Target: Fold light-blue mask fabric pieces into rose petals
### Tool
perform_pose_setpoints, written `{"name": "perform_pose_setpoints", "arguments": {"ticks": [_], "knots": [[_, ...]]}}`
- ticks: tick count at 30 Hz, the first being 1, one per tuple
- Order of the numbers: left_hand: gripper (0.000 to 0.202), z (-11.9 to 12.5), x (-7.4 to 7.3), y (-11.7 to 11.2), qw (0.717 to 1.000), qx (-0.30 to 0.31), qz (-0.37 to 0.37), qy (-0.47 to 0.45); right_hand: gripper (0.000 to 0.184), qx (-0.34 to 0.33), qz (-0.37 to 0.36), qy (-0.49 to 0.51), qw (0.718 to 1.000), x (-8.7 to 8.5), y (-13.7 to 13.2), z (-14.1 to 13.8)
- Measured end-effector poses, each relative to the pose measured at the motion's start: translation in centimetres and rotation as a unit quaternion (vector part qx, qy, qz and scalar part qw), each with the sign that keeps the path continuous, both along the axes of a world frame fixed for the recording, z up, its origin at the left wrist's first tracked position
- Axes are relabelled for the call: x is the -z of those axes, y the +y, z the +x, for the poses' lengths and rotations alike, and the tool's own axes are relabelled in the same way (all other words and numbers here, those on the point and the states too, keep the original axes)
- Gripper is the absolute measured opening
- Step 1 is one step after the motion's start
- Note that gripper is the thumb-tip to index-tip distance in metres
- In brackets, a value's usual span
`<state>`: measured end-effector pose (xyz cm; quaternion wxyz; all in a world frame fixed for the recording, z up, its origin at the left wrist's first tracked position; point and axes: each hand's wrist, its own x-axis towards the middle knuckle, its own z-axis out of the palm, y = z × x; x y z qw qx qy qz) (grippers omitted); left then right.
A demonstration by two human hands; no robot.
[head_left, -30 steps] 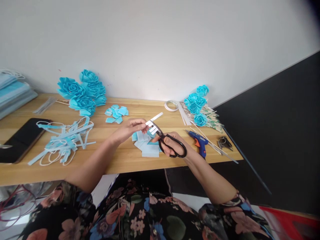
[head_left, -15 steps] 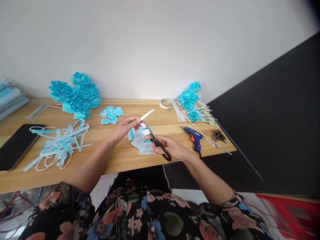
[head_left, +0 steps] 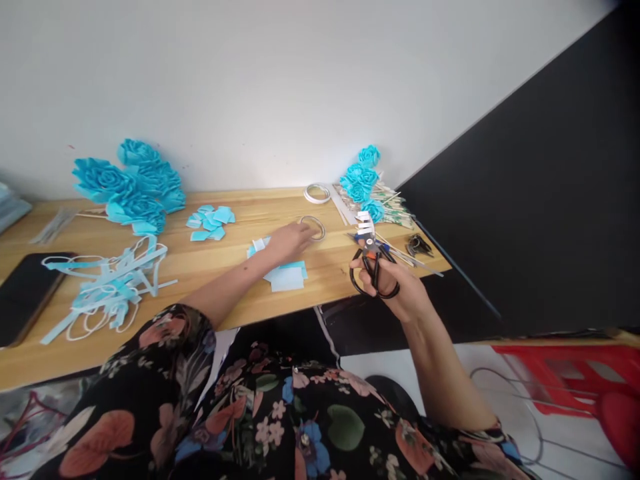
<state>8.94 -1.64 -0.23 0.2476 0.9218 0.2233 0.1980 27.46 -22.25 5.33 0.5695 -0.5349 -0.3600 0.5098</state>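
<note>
Scissors (head_left: 371, 253) stand blades-up at centre right, gripped by right hand (head_left: 395, 287), seemingly so the white strips (head_left: 365, 223) stuck on them stay clear. Left hand (head_left: 289, 240), loosely open, touches tape ring (head_left: 313, 227) on desk (head_left: 330, 267).

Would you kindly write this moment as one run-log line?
left hand at small ring on table | right hand gripping scissors, white strips stuck on blades

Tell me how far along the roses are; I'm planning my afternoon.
Done: blue craft roses piled by the wall. In hand: the right hand holds black scissors carrying white tape strips; the left hand is at the clear tape ring. Left: pale blue cut squares lie loose.
</note>
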Motion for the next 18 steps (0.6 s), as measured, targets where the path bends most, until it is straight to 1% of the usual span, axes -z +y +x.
{"name": "perform_pose_setpoints", "arguments": {"ticks": [2,4,6,8,10,11,13,14,15,16,18], "knots": [[0.050,0.0,-0.8,0.4,0.999,-0.007,0.035,0.019,0.053,0.020,-0.028,-0.004,0.999,-0.2,-0.2,-0.2],[0.058,-1.2,-2.3,0.8,0.998,-0.034,0.052,-0.004,0.050,0.035,-0.056,-0.033,0.997,0.0,-0.2,0.0],[0.058,-3.2,-3.8,0.9,0.996,-0.059,0.055,-0.030,0.047,0.028,-0.070,-0.083,0.994,0.5,0.3,0.3],[0.054,-5.4,-4.8,0.4,0.995,-0.083,0.033,-0.054,0.044,-0.003,-0.075,-0.157,0.985,1.4,1.5,0.7],[0.048,-7.3,-5.1,-1.0,0.991,-0.104,-0.014,-0.082,0.038,-0.042,-0.080,-0.246,0.965,2.4,3.3,1.1],[0.045,-8.2,-5.0,-2.1,0.989,-0.105,-0.047,-0.090,0.035,-0.050,-0.081,-0.287,0.953,2.9,4.3,1.2],[0.039,-10.0,-4.4,-4.8,0.984,-0.091,-0.114,-0.105,0.031,-0.063,-0.103,-0.328,0.937,3.7,6.0,1.6],[0.037,-11.0,-4.0,-6.4,0.979,-0.080,-0.152,-0.114,0.032,-0.071,-0.110,-0.358,0.925,4.0,6.6,1.8],[0.035,-12.0,-3.6,-8.0,0.972,-0.063,-0.193,-0.116,0.032,-0.073,-0.109,-0.408,0.904,4.2,7.2,2.1],[0.034,-13.1,-3.1,-9.6,0.965,-0.042,-0.232,-0.115,0.033,-0.067,-0.100,-0.471,0.874,4.3,7.6,2.3],[0.030,-15.2,-2.3,-12.4,0.952,0.012,-0.291,-0.099,0.035,-0.042,-0.059,-0.603,0.794,4.3,8.4,2.5]]}}
